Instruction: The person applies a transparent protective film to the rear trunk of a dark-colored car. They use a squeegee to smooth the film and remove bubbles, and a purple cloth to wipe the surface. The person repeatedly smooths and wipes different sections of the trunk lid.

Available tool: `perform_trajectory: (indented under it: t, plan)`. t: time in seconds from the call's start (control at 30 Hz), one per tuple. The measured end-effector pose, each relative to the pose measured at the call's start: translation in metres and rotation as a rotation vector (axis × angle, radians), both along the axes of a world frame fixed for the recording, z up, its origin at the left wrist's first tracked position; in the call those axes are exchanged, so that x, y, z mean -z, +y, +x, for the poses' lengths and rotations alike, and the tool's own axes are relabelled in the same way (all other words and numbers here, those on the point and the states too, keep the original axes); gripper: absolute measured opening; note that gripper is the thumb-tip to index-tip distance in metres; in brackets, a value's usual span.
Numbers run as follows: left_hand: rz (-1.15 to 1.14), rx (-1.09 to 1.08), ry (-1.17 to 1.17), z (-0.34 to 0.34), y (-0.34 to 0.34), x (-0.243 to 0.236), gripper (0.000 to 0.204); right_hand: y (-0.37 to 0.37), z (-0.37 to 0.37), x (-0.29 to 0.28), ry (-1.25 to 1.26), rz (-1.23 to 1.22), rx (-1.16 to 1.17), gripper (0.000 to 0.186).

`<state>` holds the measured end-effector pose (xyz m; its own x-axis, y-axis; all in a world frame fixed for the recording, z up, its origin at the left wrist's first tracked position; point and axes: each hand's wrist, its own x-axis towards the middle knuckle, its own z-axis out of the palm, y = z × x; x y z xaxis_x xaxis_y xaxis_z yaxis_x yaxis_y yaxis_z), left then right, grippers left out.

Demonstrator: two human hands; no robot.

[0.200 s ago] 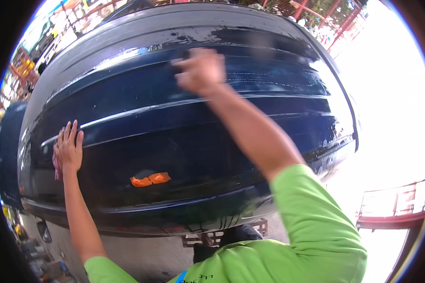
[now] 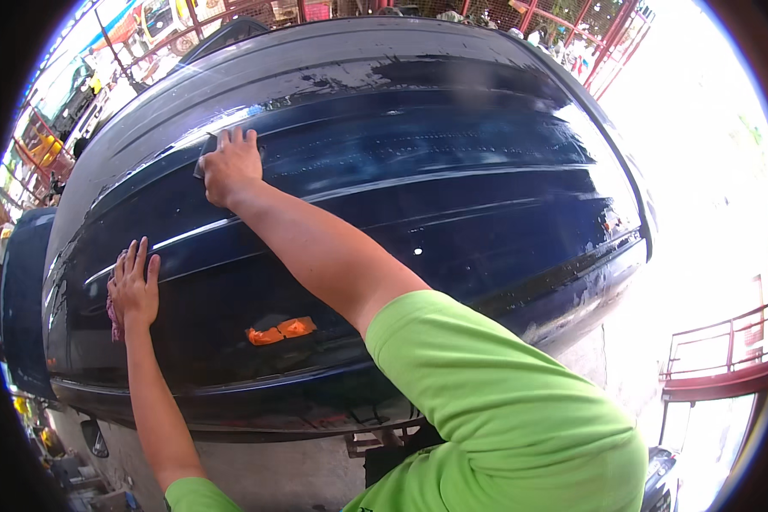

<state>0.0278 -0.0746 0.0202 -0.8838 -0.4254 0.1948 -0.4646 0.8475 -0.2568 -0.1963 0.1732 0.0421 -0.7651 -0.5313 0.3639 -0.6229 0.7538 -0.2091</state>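
Observation:
My left hand (image 2: 133, 288) lies on the left part of the glossy dark blue vehicle roof (image 2: 350, 247), fingers stretched out, with a crumpled pink cloth (image 2: 115, 322) partly under it. Farther up, my right hand (image 2: 233, 171) is curled over a dark grey pad (image 2: 203, 164) pressed to the wet, ridged panel, its arm reaching across from the lower right. An orange patch (image 2: 280, 331), in two pieces, sits on the near part of the panel, right of my left forearm.
Another dark blue panel (image 2: 27, 299) stands at the far left. Red railings and a platform edge (image 2: 715, 386) are at the right, red mesh fencing (image 2: 563, 26) and clutter behind the roof. Concrete floor (image 2: 230, 456) shows below the vehicle's near edge.
My right hand has swept left from the middle of the panel to its left half. My left hand stays on the cloth, appearing slightly lower and farther right as the view shifts.

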Motion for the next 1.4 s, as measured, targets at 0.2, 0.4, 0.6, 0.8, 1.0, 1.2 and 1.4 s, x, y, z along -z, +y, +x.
perform_trajectory:
  t: [0.2, 0.4, 0.6, 0.8, 1.0, 1.2, 1.4]
  plan:
    - [-0.013, 0.055, 0.082, 0.0, -0.001, 0.011, 0.061, 0.236, -0.032, 0.001, 0.039, -0.039, 0.073, 0.042]
    - [-0.046, 0.027, 0.143, -0.005, 0.004, 0.013, 0.059, 0.466, -0.131, 0.025, 0.099, 0.114, 0.519, 0.051]
    - [-0.063, 0.057, 0.21, -0.005, 0.007, 0.013, 0.059, 0.138, -0.057, 0.02, 0.088, -0.031, -0.002, 0.043]
    - [0.039, 0.022, 0.194, -0.004, 0.012, -0.002, 0.062, -0.107, 0.031, 0.005, 0.08, 0.022, -0.105, 0.041]
    - [0.091, 0.006, 0.191, -0.002, 0.016, -0.002, 0.067, 0.186, -0.028, 0.016, 0.137, -0.024, 0.209, 0.043]
    - [0.184, -0.011, 0.162, -0.008, 0.013, 0.005, 0.068, 0.351, -0.087, 0.018, 0.065, 0.126, 0.679, 0.051]
    - [0.189, 0.0, 0.187, -0.009, 0.011, 0.004, 0.07, 0.027, 0.001, 0.014, 0.31, 0.124, 0.218, 0.042]
